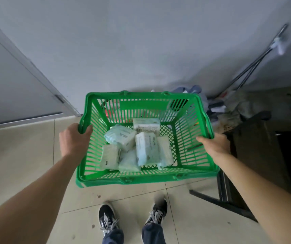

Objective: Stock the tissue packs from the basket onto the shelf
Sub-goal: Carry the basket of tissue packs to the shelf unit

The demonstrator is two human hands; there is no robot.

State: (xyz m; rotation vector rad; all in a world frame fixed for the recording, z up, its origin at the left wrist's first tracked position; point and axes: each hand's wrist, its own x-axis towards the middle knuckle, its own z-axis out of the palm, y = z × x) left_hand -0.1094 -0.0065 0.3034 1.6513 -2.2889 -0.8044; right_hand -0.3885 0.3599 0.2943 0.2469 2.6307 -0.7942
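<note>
Two bare forearms are reaching out from the frame's lower corners, each hand gripping a side rim of a green basket [146, 178] held above a tiled floor [17, 155]. At 9 o'clock on the basket, the left hand [73, 140] is curling its fingers [88, 129] over the rim. At 3 o'clock, the right hand [215, 145] is holding the opposite rim, thumb lying inside the wall. Six pale tissue packs [147, 148] are lying jumbled on the basket's bottom, touching and overlapping. Black sneakers [106, 217] are standing at 6 o'clock beneath the basket. A dark metal frame [225, 196] is sitting at 4 o'clock, and a mop handle [257, 59] is leaning on the wall at 2 o'clock.
</note>
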